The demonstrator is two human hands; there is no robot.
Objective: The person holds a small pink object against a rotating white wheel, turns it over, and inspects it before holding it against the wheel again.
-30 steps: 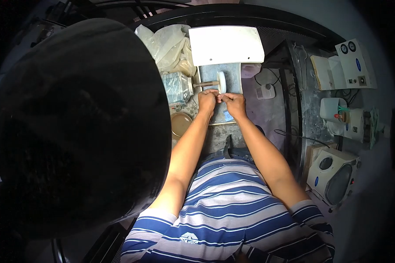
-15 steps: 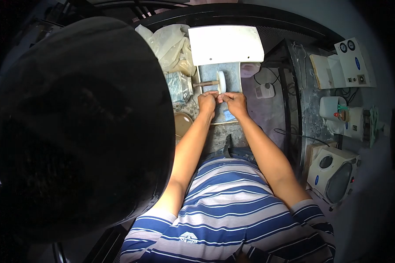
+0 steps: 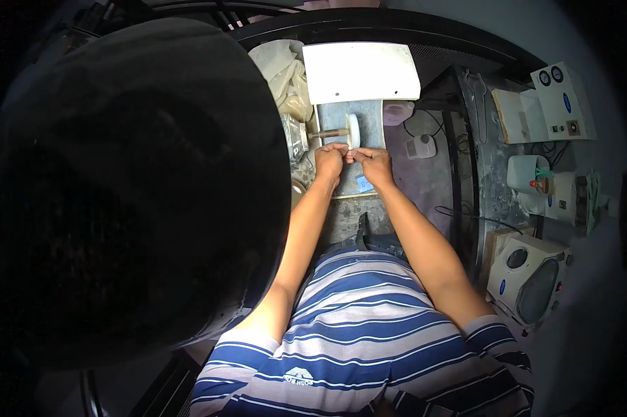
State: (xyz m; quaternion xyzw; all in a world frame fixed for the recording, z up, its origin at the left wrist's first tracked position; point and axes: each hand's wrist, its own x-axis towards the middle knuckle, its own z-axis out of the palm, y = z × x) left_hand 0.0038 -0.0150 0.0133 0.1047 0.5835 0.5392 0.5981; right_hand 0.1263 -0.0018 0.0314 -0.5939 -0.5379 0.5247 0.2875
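A white buffing wheel (image 3: 355, 131) stands upright on a brownish spindle (image 3: 332, 133) that juts from a machine body (image 3: 296, 137) on the left. Just below the wheel's lower edge, my left hand (image 3: 328, 164) and my right hand (image 3: 376, 167) meet with fingertips pinched together. Whatever lies between the fingertips is too small to make out. Both hands are closed, close to the wheel's rim; contact with it cannot be told. Under them is a grey tray (image 3: 369, 111) with a small blue piece (image 3: 364, 183) near its front edge.
A large black rounded shape (image 3: 139, 194) blocks the left side. A white panel (image 3: 360, 73) overhangs the wheel. Plastic bags (image 3: 296, 90) lie behind the machine. To the right are a gauge box (image 3: 564, 101), a white container (image 3: 525, 174) and a boxy machine (image 3: 529, 278).
The black shape has shifted right in view, covering more of the machine body and the brown bowl. Both hands stay at the wheel's lower edge, almost unmoved.
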